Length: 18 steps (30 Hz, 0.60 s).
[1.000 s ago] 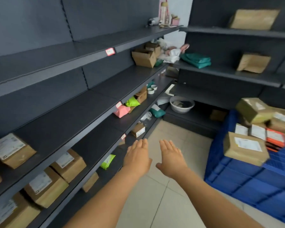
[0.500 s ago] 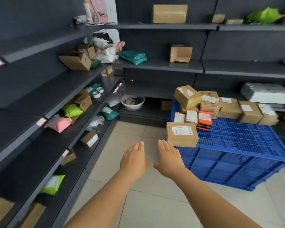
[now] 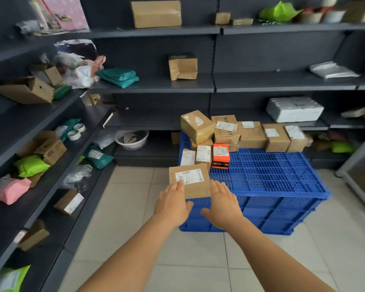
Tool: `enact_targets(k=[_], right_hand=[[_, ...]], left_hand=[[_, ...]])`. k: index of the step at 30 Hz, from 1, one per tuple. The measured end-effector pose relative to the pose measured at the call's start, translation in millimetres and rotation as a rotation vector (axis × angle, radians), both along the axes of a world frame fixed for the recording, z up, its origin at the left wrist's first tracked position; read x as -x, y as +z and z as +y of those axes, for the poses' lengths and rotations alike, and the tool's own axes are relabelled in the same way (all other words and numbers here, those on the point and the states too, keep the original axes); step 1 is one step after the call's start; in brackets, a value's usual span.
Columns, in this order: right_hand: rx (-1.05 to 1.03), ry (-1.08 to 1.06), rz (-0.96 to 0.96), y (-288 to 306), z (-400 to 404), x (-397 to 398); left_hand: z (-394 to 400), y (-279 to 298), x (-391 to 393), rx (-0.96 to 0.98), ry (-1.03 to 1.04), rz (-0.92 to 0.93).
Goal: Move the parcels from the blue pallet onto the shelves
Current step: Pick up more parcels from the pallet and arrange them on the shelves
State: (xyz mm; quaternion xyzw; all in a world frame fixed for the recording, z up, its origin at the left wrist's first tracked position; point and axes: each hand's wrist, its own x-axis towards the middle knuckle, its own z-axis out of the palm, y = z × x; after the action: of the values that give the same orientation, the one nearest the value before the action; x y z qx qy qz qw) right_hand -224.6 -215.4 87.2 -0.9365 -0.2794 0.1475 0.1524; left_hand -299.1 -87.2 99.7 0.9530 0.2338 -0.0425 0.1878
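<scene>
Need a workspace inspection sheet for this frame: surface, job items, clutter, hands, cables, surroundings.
Surface: blue pallet on tiled floor, its near right part bare.
Job's things: brown parcel at the pallet's near left corner; orange box and further labelled cartons behind.
Clutter: white basin, tape rolls, green bag, pink bag on the left shelves.
Hands: left hand and right hand flank the brown parcel, fingers straight; contact unclear.
Cables: nothing seen.
Surroundings: dark shelving on two walls.
</scene>
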Motion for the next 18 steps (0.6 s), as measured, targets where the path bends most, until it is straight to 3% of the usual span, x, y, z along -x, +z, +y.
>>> enact_targets(k=[18], right_hand=[[-0.012, -0.250, 0.173, -53, 53, -224]], left_hand=[[80, -64, -249, 0.142, -0.072, 0.133]])
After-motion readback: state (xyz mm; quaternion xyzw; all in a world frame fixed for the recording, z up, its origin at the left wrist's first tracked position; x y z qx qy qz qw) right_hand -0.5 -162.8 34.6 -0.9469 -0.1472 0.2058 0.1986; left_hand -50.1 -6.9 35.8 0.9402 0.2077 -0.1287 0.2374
